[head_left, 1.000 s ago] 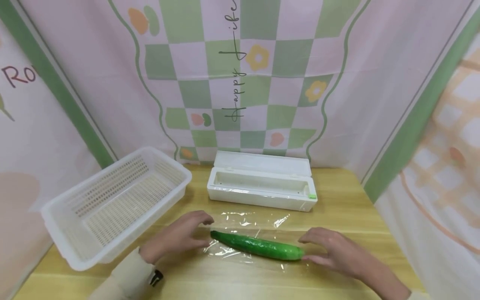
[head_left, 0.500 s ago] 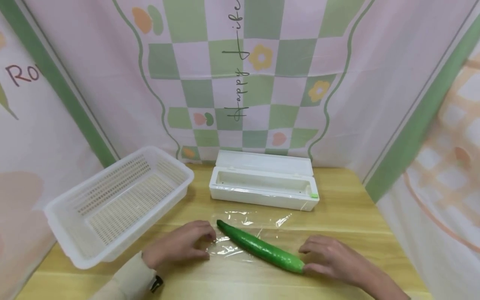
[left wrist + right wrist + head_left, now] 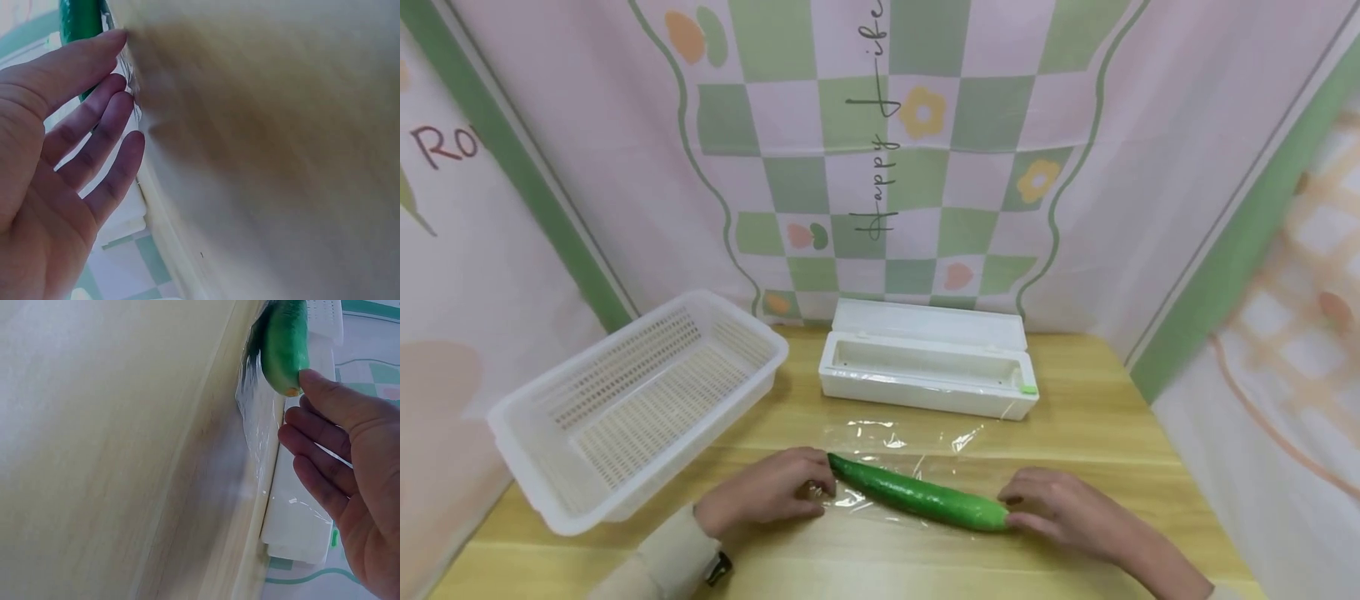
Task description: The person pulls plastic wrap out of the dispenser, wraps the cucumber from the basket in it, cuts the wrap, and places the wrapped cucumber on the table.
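Looking over the wooden table, I see the white slotted basket on its left, the long white box with its lid raised at the back, and some clear film spread in front of that box. Over the film lies the green cucumber, its dark end at the loosely curved fingers of the left hand, its pale end touched by the thumb of the right hand, though whether either actually grips it I cannot tell
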Motion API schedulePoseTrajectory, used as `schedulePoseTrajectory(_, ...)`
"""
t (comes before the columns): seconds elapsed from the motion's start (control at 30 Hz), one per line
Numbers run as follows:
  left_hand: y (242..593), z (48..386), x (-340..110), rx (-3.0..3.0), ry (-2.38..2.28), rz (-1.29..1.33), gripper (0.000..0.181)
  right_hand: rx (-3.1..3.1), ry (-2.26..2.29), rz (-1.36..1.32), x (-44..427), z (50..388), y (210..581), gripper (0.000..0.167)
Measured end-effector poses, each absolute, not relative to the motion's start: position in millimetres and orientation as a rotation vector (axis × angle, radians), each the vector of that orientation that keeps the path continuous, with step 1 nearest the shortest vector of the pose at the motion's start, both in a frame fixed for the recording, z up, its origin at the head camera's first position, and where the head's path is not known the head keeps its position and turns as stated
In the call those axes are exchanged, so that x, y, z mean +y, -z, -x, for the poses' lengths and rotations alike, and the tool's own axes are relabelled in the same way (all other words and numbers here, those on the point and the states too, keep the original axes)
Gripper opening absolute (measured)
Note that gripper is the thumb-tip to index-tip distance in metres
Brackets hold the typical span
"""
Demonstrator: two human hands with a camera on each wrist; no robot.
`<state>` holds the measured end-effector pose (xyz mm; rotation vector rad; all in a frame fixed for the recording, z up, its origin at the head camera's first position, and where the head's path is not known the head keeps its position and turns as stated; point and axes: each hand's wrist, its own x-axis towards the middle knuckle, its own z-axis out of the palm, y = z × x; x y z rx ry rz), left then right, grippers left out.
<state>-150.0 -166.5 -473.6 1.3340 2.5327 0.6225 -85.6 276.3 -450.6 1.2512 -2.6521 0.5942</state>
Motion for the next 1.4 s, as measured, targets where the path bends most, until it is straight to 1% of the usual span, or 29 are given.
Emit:
schedulePoseTrajectory(0.23,475,150,-163,2.545,-0.627,-1.399,0.010,-2.671,-0.624,-1.210,279,91,454,0.020)
schedulePoseTrajectory(0.53,474,149,-161,2.551,-0.681,-1.383,0.007,-2.598,-0.520,-1.117,276,81,447,0.016)
schedulePoseTrajectory(0.7,473,150,-162,2.570,-0.726,-1.318,0.006,-2.433,-0.529,-1.277,273,75,449,0.024)
schedulePoseTrajectory(0.8,472,150,-163,2.563,-0.755,-1.265,0.006,-2.342,-0.457,-1.375,271,72,454,0.030)
schedulePoseTrajectory(0.87,471,151,-163,2.557,-0.769,-1.251,0.007,-2.309,-0.375,-1.393,271,69,457,0.034)
schedulePoseTrajectory(1.03,469,150,-163,2.554,-0.798,-1.238,0.008,-2.295,-0.216,-1.342,271,66,464,0.046)
schedulePoseTrajectory(1.2,472,151,-163,2.534,-0.870,-1.197,0.007,-2.332,-0.208,-1.255,269,67,467,0.057)
schedulePoseTrajectory(1.4,472,154,-164,2.482,-0.940,-1.175,0.007,-2.393,-0.203,-1.184,263,71,466,0.084)
